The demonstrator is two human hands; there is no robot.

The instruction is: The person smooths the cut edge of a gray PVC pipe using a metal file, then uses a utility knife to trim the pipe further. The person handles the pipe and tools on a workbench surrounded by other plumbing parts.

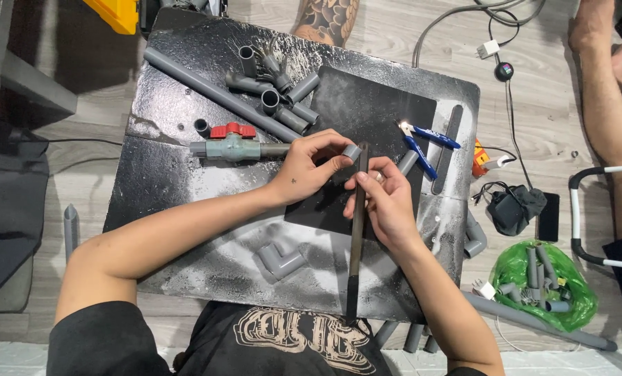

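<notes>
Grey plastic dominates the view: on the left of the dusty black table (158, 202) lies a long grey plastic pipe (217, 92) set slantwise, and just below it a grey ball valve with a red handle (232, 143), with a cluster of short grey pipe fittings (276, 90) behind. Toward the middle, the left hand (307, 167) is closed around a short grey pipe stub (352, 151), pinching it between thumb and fingers above a dark square mat (377, 111). Just beside it the right hand (387, 198) grips a long dark flat file (357, 237), whose upper end meets the stub's rim while its lower end reaches toward the person's black shirt. A grey elbow fitting (280, 260) rests nearer the body. Further right lie blue-handled cutting pliers (422, 143), and on the wooden floor a green plastic bag of pipe offcuts (542, 282). With the stub held only at the fingertips, a hard or skewed stroke could likely twist it loose or slide the file onto the left fingers; white dust on the table may add to the slip.
</notes>
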